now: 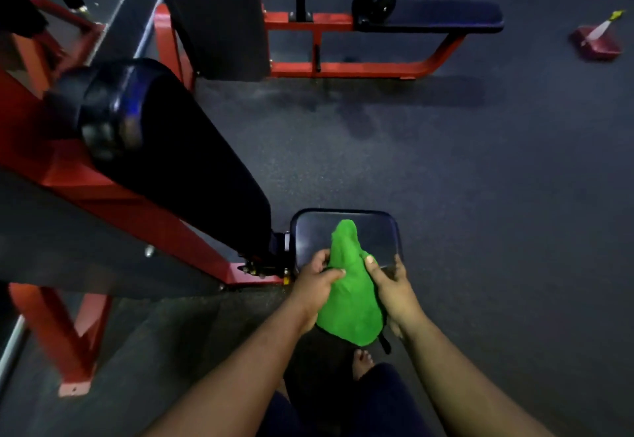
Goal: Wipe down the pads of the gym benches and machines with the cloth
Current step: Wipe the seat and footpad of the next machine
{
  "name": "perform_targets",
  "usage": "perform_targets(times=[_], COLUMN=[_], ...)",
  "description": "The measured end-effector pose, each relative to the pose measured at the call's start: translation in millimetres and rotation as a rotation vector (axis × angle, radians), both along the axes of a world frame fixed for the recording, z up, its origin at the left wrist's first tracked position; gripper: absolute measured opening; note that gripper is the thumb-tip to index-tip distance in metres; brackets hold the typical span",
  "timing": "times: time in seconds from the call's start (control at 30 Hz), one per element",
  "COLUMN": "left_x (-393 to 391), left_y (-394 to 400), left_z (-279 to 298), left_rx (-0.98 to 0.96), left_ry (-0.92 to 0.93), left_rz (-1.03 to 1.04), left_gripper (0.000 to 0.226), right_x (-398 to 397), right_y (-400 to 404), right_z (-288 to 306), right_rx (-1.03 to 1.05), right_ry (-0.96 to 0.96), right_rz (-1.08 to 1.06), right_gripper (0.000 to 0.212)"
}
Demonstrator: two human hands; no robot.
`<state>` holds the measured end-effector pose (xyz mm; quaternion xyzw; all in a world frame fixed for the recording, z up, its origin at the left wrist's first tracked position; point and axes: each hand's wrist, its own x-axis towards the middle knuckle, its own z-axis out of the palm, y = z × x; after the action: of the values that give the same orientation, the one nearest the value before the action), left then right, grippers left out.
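A bright green cloth (350, 285) hangs bunched between both hands, just above and in front of a small dark seat pad (377, 230) of a red-framed machine. My left hand (317, 285) grips the cloth's left side, thumb across the fabric. On the cloth's right side my right hand (394, 290) holds it, thumb on top. The cloth's upper tip lies over the middle of the seat pad. A long black back pad (192, 175) slopes up to the left from the seat. Its top end carries a dark round roller pad (103, 110).
Red steel frame (137, 203) runs along the left. Another bench with a dark flat pad (442, 16) and red frame stands at the back. A red cone base (597, 42) sits on the grey rubber floor (480, 179) at far right. My bare foot (363, 363) is below the cloth.
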<state>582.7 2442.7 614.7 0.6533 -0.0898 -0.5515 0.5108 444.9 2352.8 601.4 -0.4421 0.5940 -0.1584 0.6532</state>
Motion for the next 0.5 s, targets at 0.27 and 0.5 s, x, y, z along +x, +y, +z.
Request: perform_targets(times=[0.27, 0.5], left_x=[-33.8, -37.2], left_y=[-70.0, -113.7], left_z=[-70.4, -199.7], left_rx=[0.129, 0.411], left_ry=[-0.248, -0.647], left_rz=[0.063, 0.053], left_gripper=[0.031, 0.065], right_x=[-9.3, 23.7], right_y=[-98.7, -192.5], right_z=[-53.4, -172.6], right_rx=[-0.317, -0.855], right_ry=[0.061, 0.709], right_rz=[0.265, 0.995], right_gripper=[0.064, 0.096])
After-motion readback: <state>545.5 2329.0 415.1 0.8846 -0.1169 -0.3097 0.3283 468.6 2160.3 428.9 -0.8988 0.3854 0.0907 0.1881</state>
